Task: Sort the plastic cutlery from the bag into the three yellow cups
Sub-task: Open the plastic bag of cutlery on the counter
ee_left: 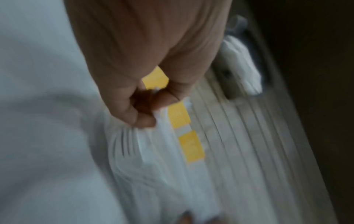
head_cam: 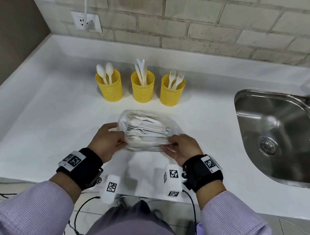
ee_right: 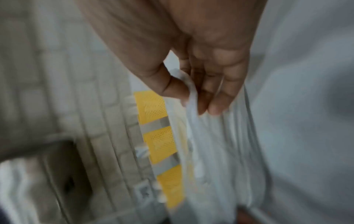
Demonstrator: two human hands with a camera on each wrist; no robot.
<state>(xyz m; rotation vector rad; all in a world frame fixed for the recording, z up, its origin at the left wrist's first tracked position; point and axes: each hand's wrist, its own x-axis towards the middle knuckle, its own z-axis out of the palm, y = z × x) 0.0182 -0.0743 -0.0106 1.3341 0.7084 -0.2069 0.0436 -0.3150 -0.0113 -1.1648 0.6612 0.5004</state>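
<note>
Head view: a clear plastic bag (head_cam: 145, 130) of white plastic cutlery (head_cam: 145, 129) lies on the white bench (head_cam: 49, 109), held at its 2 near corners; the left hand (head_cam: 107, 141) pinches the bag's left end between thumb and curled fingers, the right hand (head_cam: 182, 149) pinches its right end in the same way. Behind the bag stand 3 yellow perforated cups in a row: the left cup (head_cam: 109, 86) holds 2 spoons (head_cam: 104, 73), the middle cup (head_cam: 142, 87) holds knives (head_cam: 141, 70), the right cup (head_cam: 172, 91) holds forks (head_cam: 175, 79). Both wrist views are blurred but confirm each grip on the film, the left (ee_left: 138, 106) with fingers tightly curled, the right (ee_right: 201, 84) with thumb against fingertips. A steel sink (head_cam: 279, 134) is set into the bench at right; a wall socket (head_cam: 86, 22) with a white cable sits in the brick-pattern wall at left
</note>
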